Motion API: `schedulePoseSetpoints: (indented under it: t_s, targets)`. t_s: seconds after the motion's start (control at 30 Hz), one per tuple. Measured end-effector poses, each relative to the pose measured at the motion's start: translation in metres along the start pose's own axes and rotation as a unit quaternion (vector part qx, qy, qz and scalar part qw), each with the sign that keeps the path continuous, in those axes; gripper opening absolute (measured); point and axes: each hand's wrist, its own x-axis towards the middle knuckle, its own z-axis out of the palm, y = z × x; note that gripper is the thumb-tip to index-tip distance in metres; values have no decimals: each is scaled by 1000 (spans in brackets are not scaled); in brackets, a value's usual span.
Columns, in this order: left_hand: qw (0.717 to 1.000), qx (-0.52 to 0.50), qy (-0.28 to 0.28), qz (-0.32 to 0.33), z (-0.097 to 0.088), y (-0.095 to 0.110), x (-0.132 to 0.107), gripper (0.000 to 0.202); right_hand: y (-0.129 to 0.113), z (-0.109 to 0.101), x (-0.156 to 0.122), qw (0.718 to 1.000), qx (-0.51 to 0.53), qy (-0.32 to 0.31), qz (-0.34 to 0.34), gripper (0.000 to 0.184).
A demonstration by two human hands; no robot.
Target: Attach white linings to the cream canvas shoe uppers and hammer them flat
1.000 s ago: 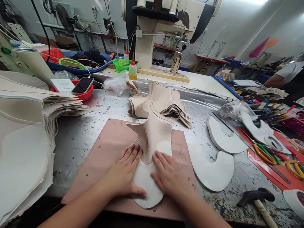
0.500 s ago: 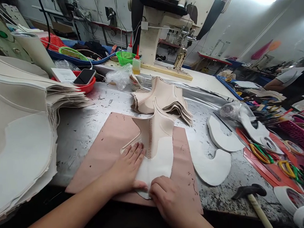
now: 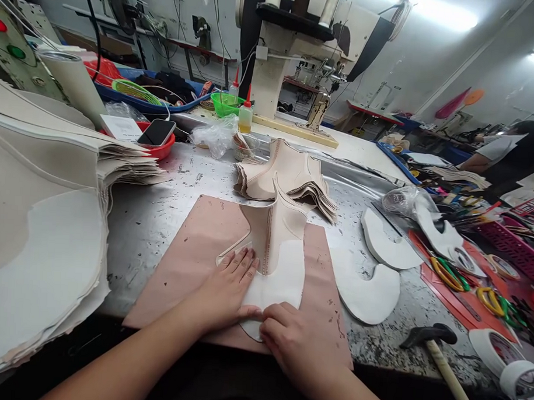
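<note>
A beige shoe upper (image 3: 288, 218) with a stitched centre seam and white backing lies on a pinkish-brown mat, its seam part standing up in a fold. Flat on the left side of its white area rests my left hand (image 3: 229, 286), fingers stretched out and thumb pointing right. My right hand (image 3: 288, 341) is closed at the lower right edge of the same piece, its fingers curled against the backing near my left thumb. Its fingertips are partly hidden. Just beyond is a stack of similar beige uppers (image 3: 290, 160).
The mat (image 3: 181, 261) reaches the table's front edge. A tall pile of backed pieces (image 3: 64, 234) stands left. To the right are white curved pieces (image 3: 373, 291), a hammer (image 3: 433, 334), scissors (image 3: 448, 273) and tape rolls (image 3: 519, 378). A sewing machine (image 3: 271, 77) stands behind; a person's arm (image 3: 478, 158) shows far right.
The camera view has shifted slightly, so the scene sits a little differently in the picture. Both hands stay at nearly the same places on the upper.
</note>
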Motion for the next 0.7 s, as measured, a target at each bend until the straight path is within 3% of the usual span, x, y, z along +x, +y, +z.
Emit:
schedulePoseSetpoints:
  t_s: [0.23, 0.33, 0.47, 0.53, 0.6, 0.67, 0.7]
  targets:
    - [1000, 6, 4, -5, 3, -1, -2, 78, 3, 8, -1, 993, 75, 76, 50, 16]
    - [1000, 0, 10, -1, 5, -3, -1, 78, -2, 9, -7, 992, 90, 82, 19, 18]
    - [999, -11, 41, -2, 6, -3, -4, 73, -6, 15, -10, 994, 2, 104, -30, 21]
    - [996, -15, 86, 30, 7, -1, -10, 72, -2, 18, -5, 996, 4, 90, 12, 19]
    - [988, -19, 119, 99, 7, 2, -20, 77, 7, 17, 7, 988, 80, 70, 108, 15]
    - [983, -23, 100, 149, 8, 5, -32, 86, 20, 14, 24, 953, 221, 61, 198, 12]
    - [985, -27, 72, 154, 8, 5, -38, 90, 28, 11, 35, 922, 304, 66, 231, 13]
